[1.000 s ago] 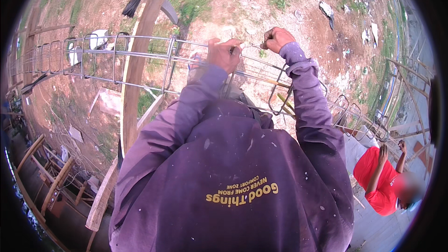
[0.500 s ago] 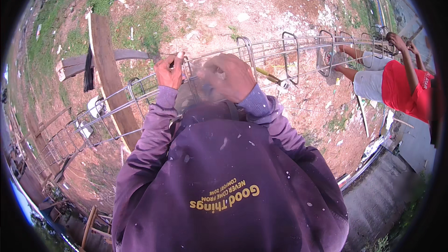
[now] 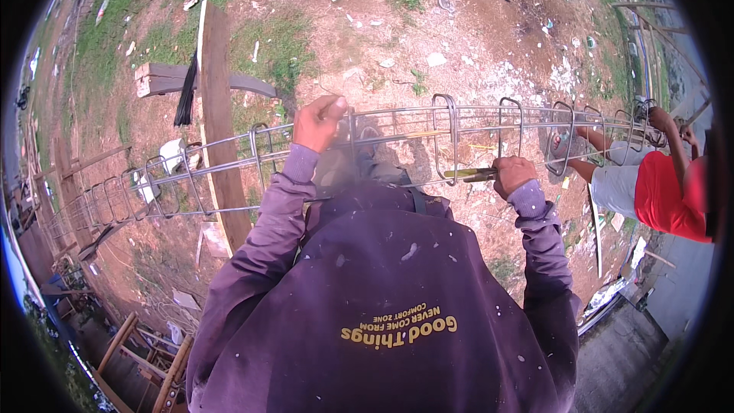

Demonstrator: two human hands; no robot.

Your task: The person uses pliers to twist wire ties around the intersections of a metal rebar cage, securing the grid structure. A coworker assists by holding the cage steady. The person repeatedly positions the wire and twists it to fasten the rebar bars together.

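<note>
Right hand grips pliers; left hand, its hold unclear, is at the steel cage.

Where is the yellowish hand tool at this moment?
Right of centre in the head view, the yellowish hand tool is in the person's right hand, along the near edge of the steel rebar cage.

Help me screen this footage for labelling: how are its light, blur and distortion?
Head view: strong daylight brightens the brown dirt ground; head view: a hazy smear sits beside the bare purple-cuffed left hand; head view: the long grey steel-bar cage bows with the fisheye, inside a black rim.
</note>
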